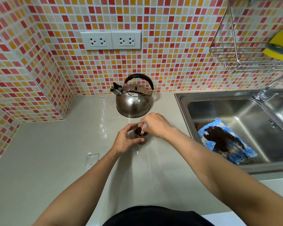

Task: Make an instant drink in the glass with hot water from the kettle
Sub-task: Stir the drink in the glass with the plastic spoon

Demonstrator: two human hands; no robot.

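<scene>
- The glass (pixel 140 133) is small and clear. It stands upright on the grey counter, in front of the kettle and a little apart from it. It holds a dark brown drink.
- A thin white stirrer (pixel 143 128) leans in the glass, its lower end in the dark liquid.
- The kettle (pixel 133 101) is round, of shiny steel, with a black arched handle raised upright and a short spout that points left. It stands near the tiled wall.
</scene>
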